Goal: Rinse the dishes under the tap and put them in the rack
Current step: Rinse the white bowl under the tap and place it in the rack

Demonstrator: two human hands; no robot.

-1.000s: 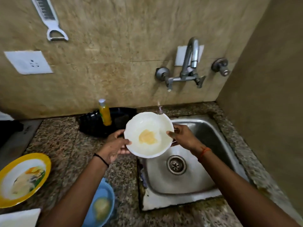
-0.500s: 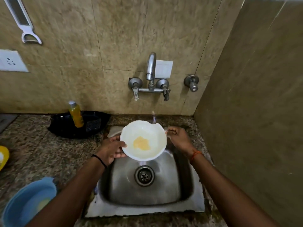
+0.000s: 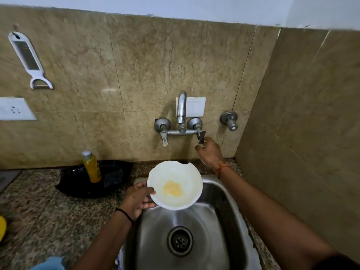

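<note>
The left hand (image 3: pixel 139 199) gripped the white bowl (image 3: pixel 174 185) at its left rim, thumb hooked over the edge and fingers curled beneath, so the bowl jutted out to the right of that hand, over the back left corner of the steel sink (image 3: pixel 218 221). It sat tilted a little toward the person, below the tap (image 3: pixel 181 112). The bowl was glossy and white, with a yellowish smear of food in its middle and a small chip in the far rim. The right hand (image 3: pixel 209 152) reached up to the wall, fingers curled at the tap's right handle (image 3: pixel 201 136); whether they had truly closed round it I could not tell. No water ran from the spout.
</note>
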